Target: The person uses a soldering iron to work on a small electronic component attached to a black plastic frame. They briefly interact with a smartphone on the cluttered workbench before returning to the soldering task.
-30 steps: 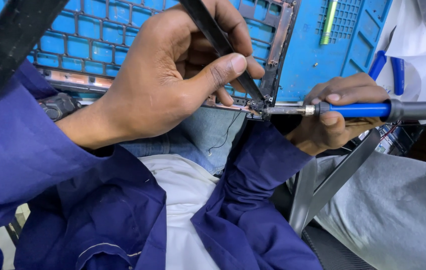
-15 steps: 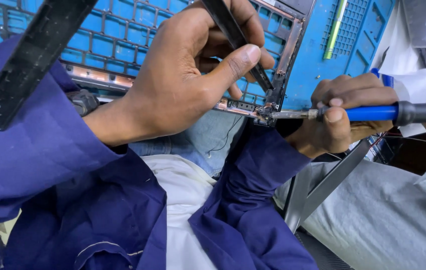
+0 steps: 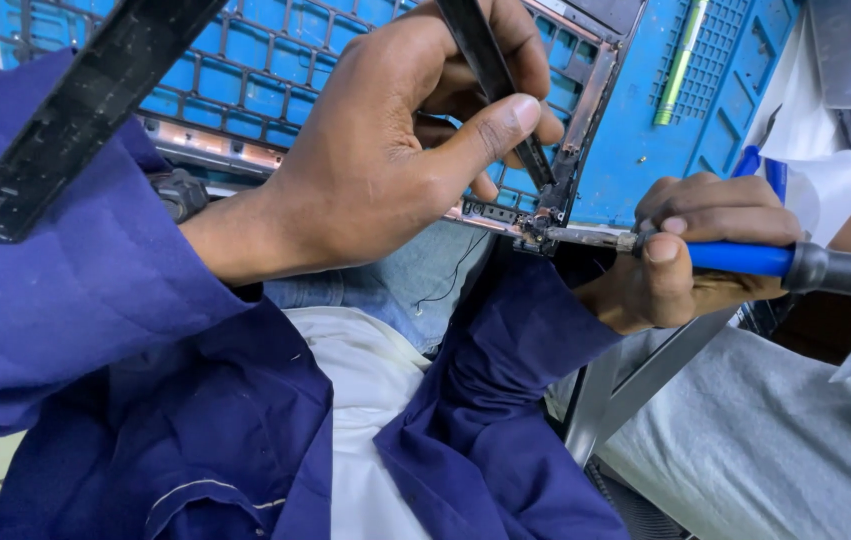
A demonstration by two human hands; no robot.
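One blue plastic work mat with a raised grid fills the upper part of the view and carries one thin metal laptop frame, whose near right corner is the point being worked on. One dark flat strip crosses the upper left, close to the camera. One green pen-shaped tool lies on the flat part of the mat, well apart from both hands.

The left hand is closed around one pair of black tweezers; thumb and fingers pinch the shaft, and the tips point down to the frame corner. The right hand is wrapped firmly around one soldering iron with a blue grip and grey body, held level, its metal tip touching or just beside the same corner. One thin dark wire hangs loose below the frame edge.

Risk assessment: the iron tip works close to the tweezer tips, so a slip of either hand could likely push heat onto the frame edge or the loose wire. The frame overhangs the lap; downward pressure may tilt it. The left thumb sits near the heated corner, and contact could burn it.
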